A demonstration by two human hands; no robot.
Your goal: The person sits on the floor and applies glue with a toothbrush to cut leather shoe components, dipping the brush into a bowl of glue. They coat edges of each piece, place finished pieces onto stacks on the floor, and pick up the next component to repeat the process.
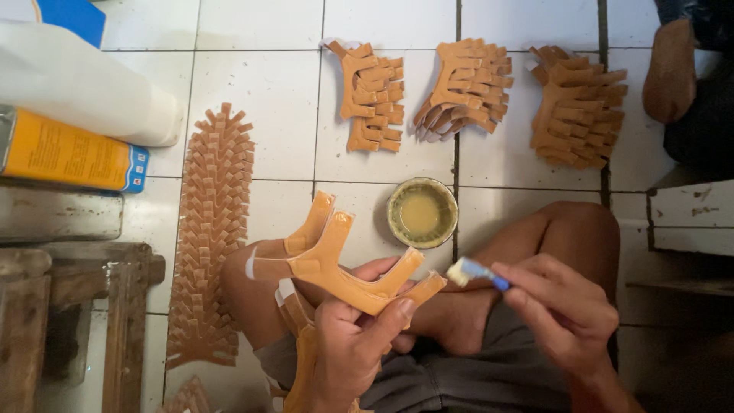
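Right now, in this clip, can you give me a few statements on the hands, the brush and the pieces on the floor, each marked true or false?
1. The left hand holds tan Y-shaped pieces. True.
2. The right hand holds a pair of scissors. False: it holds a small brush with a blue handle.
3. The glue bowl sits on the tiled floor ahead of the knees. True.
4. The brush is dipped in the bowl. False: it is held clear of it, near the pieces.
5. Three small stacks lie beyond the bowl. True.
6. The long row of pieces lies to the right of the bowl. False: it lies to the left.
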